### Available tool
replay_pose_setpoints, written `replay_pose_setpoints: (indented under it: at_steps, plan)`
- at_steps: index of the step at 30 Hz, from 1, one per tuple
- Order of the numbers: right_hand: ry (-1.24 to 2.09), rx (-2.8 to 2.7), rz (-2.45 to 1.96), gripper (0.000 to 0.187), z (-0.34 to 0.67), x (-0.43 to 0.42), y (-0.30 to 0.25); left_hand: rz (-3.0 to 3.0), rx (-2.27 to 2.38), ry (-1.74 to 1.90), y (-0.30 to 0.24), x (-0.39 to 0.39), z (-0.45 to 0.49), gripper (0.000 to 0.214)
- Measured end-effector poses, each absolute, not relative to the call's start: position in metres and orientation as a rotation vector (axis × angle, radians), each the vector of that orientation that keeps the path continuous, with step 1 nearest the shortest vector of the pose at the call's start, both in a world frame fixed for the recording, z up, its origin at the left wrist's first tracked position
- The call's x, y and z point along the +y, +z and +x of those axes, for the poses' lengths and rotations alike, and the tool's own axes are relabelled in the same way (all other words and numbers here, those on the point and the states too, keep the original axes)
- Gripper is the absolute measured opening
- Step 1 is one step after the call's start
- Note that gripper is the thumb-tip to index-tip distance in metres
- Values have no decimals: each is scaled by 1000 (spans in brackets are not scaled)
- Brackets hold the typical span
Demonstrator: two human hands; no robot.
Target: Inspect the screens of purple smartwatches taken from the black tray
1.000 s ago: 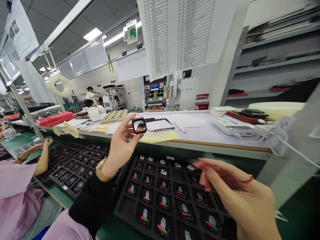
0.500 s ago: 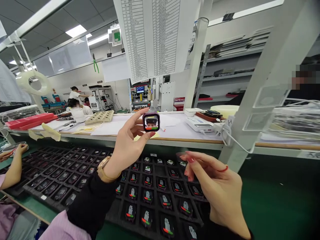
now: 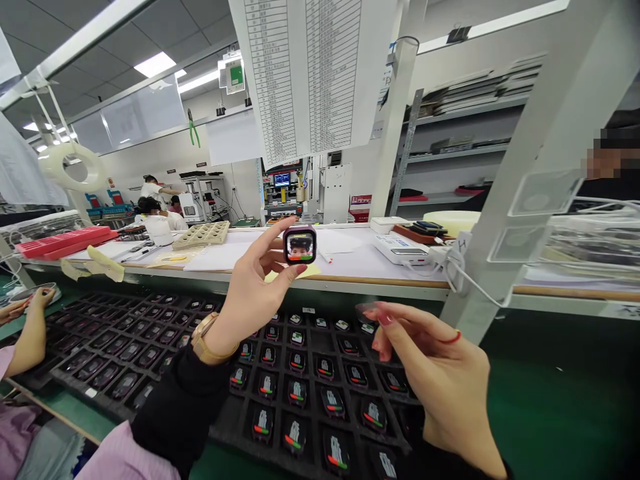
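In front of me a black tray [image 3: 227,427] of lit watch units fills the green bench below the white shelf [image 3: 360,263], and a co-worker's forearm [image 3: 27,333] rests at another tray far to the left. My left hand [image 3: 250,300] is raised above the tray, thumb and fingertips closed around a small purple-rimmed watch unit [image 3: 300,245] with its lit screen facing me. My right hand [image 3: 440,380] hovers lower over the tray's right side, fingertips pinched on a clear film [image 3: 366,310], too blurred to make out further.
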State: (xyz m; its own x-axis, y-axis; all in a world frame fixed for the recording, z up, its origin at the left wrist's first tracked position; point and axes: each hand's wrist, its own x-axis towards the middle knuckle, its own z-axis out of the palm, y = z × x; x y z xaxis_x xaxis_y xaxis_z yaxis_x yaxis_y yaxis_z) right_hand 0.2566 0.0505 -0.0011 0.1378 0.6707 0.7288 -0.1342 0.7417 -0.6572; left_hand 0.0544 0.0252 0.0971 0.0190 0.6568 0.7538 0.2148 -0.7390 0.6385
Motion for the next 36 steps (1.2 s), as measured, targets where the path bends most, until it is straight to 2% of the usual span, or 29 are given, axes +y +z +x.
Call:
replay_pose_setpoints:
  at_steps: [7,16,29,36]
  plan:
    - [619,-1297,-502,8,259,50,-1,1981,920,1792,95,31,52,56]
    - [566,-1249,-489,6,256,44,3,1884,890,1836,63,40,47,57]
    - [535,-1265,-410,22,251,51,1,2070,920,1818,68,68,41,66]
    - [538,-1264,-424,22,253,51,1,2100,942,1804,66,70,39,66]
